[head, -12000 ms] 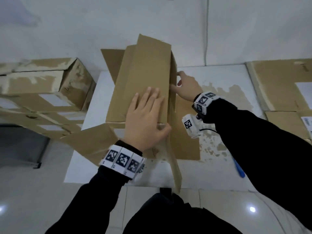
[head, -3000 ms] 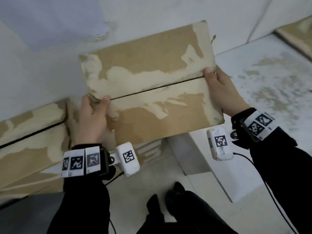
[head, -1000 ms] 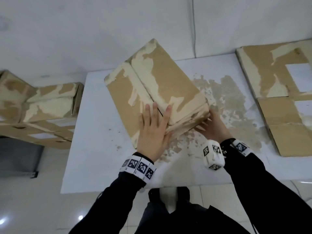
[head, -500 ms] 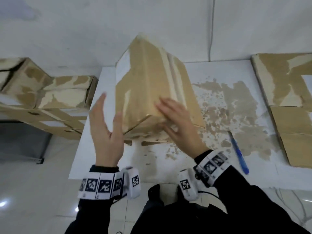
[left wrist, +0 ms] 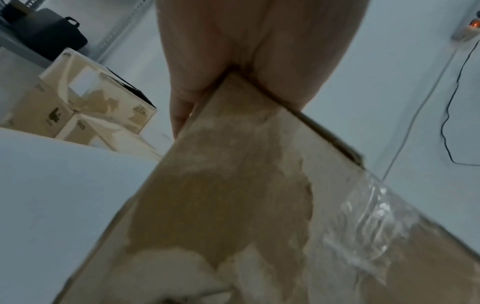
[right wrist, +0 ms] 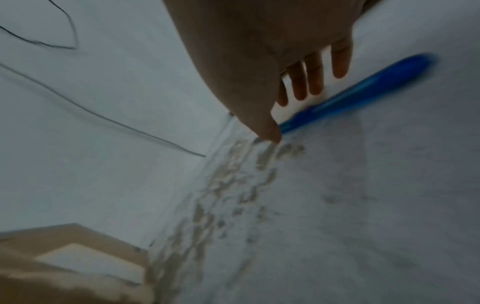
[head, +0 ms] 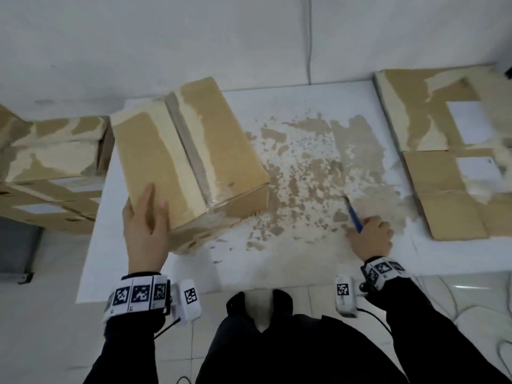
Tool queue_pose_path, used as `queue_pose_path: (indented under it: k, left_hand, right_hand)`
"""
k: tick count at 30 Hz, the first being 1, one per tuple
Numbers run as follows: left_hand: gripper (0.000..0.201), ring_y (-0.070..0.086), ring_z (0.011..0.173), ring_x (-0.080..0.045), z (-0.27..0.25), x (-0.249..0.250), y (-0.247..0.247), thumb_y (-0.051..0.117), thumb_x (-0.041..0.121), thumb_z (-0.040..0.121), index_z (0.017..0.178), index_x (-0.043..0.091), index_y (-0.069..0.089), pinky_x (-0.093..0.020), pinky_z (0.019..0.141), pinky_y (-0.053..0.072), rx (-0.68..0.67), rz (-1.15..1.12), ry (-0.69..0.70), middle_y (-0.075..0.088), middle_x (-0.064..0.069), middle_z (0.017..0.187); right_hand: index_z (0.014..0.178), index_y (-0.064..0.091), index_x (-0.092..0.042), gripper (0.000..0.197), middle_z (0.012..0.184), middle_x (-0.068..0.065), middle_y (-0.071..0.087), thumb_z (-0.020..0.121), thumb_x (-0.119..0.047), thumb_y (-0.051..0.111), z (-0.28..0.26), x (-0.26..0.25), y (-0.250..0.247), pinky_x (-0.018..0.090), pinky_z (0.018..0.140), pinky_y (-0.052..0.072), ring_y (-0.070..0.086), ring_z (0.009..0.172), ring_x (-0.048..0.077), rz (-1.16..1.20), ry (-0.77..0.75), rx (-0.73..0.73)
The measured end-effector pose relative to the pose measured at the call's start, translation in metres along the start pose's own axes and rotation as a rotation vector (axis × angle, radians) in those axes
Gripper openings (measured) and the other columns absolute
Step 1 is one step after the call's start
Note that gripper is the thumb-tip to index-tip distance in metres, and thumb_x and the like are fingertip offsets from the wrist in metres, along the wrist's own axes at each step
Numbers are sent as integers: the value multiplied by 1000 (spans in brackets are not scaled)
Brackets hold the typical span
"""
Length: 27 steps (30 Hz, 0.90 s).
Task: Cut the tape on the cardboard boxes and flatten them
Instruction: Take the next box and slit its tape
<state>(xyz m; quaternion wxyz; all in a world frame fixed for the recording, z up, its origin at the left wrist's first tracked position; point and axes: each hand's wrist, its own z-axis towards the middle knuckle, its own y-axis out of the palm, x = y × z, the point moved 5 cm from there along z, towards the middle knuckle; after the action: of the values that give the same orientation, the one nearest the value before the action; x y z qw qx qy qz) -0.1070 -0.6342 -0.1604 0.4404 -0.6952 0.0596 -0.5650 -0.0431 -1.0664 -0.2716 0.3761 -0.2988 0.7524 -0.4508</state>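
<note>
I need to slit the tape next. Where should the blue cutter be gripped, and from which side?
Take the cutter by its blue handle, the near end, coming from above with the right hand: it lies flat on the table, thin tip pointing away, handle nearest that hand.

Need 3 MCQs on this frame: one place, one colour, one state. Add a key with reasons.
1. Where on the box is the left hand?
A. near left corner
B. far right corner
C. not touching it
2. Colour of the cutter?
A. red
B. blue
C. black
3. The box is:
A. flattened
B. open-topped
C. closed and taped
Key:
1 A, the thumb lies on top at that corner.
2 B, a blue handle shows beside the right hand.
3 C, tape runs along the top seam.
</note>
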Motion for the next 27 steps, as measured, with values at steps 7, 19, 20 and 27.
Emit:
queue_pose_path:
  k: [7, 19, 20, 27]
  left_hand:
    - [48, 34, 131, -33, -2, 0, -2, 42, 32, 99, 146, 24, 37, -40, 108, 29, -22, 20, 37, 28, -19, 146]
    - [81, 20, 144, -32, 74, 0, -28, 41, 72, 76, 139, 21, 45, -51, 114, 24, -296, 356, 512, 26, -16, 154]
    - [85, 12, 146, -29, 79, 0, -24, 34, 74, 77, 145, 22, 36, -49, 117, 17, -342, 396, 530, 19, -14, 157]
    - [69, 33, 135, -40, 85, 3, -8, 35, 55, 84, 130, 6, 51, -49, 111, 29, -313, 354, 539, 40, -23, 141]
  right_hand:
    - [105, 42, -2, 14, 95, 22, 61, 96, -10, 49, -28, -89, -13, 30, 48, 35, 49, 63, 23, 325, -303, -107]
    - [127, 44, -1, 31, 107, 23, 58, 97, -8, 35, -122, -410, -45, 28, 66, 29, 54, 92, 31, 3, -917, -248]
    - [126, 44, 0, 31, 112, 24, 57, 98, -7, 34, -121, -422, -38, 30, 68, 30, 54, 95, 34, -53, -895, -237]
    - [128, 39, -1, 35, 112, 24, 56, 95, 3, 31, -122, -445, -12, 34, 69, 33, 55, 100, 36, -167, -848, -151]
